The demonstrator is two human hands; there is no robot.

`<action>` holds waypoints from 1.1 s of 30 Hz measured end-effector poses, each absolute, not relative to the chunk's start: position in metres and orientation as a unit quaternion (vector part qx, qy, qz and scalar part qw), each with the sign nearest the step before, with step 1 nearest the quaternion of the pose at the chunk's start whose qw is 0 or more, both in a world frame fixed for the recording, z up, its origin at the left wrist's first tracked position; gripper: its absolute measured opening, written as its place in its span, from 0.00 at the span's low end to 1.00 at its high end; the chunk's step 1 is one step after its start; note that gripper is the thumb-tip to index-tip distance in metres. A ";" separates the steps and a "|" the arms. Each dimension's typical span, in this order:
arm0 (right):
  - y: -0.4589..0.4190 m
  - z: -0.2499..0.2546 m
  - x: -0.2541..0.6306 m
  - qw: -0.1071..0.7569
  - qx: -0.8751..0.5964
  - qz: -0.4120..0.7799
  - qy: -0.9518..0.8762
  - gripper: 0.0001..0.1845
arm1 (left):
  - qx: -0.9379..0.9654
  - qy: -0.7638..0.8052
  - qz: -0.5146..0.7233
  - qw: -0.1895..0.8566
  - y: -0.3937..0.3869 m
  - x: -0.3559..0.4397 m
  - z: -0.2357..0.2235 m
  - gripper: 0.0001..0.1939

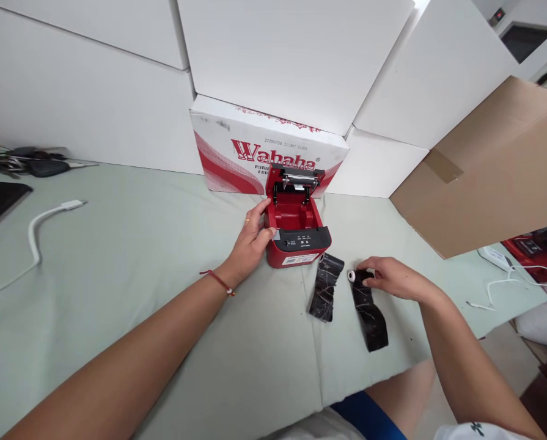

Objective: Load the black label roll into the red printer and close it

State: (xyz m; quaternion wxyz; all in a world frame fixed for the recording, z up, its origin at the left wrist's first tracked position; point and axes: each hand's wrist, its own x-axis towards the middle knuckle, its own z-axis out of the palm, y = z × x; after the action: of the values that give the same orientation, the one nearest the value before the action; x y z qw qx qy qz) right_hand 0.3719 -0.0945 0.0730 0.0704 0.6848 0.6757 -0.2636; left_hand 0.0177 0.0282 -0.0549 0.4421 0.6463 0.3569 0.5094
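Observation:
A small red and black label printer (297, 241) stands on the cloth-covered table with its lid (296, 177) raised and its red inner bay exposed. My left hand (251, 244) grips the printer's left side, thumb on the front corner and fingers along the side. To the right, my right hand (390, 276) closes around the top of a roll of black ribbon (371, 318) with a white core; its loose length lies toward me. Between that hand and the printer lies another black ribbon strip (326, 290), creased, its rolled end close to the printer's front right corner.
A Wahaha carton (227, 156) stands behind the printer, against stacked white boxes (277, 55). A brown cardboard box (488, 177) is at the right, near another red device (539, 250) and white cables. On the left lie a white cable (35, 244), scissors (44, 165) and a dark flat object (0, 205).

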 end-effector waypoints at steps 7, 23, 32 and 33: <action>-0.095 0.117 0.359 0.114 0.583 -0.333 0.732 0.19 | 0.640 0.364 0.515 0.439 0.027 0.021 -0.052 0.36; 0.027 0.137 0.183 0.194 0.592 -0.015 0.783 0.21 | 0.636 0.348 0.534 0.435 0.032 0.026 -0.060 0.37; 0.058 0.113 0.165 0.208 0.591 -0.022 0.779 0.20 | 0.638 0.354 0.531 0.431 0.036 0.029 -0.055 0.38; 0.060 0.110 0.167 0.196 0.593 -0.028 0.781 0.20 | 0.638 0.354 0.531 0.431 0.036 0.029 -0.054 0.37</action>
State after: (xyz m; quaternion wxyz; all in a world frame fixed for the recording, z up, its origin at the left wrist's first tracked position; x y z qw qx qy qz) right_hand 0.1669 0.0599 0.1096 0.1960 0.5927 0.7807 -0.0280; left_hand 0.0286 0.0356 -0.0544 0.4314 0.6382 0.3538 0.5305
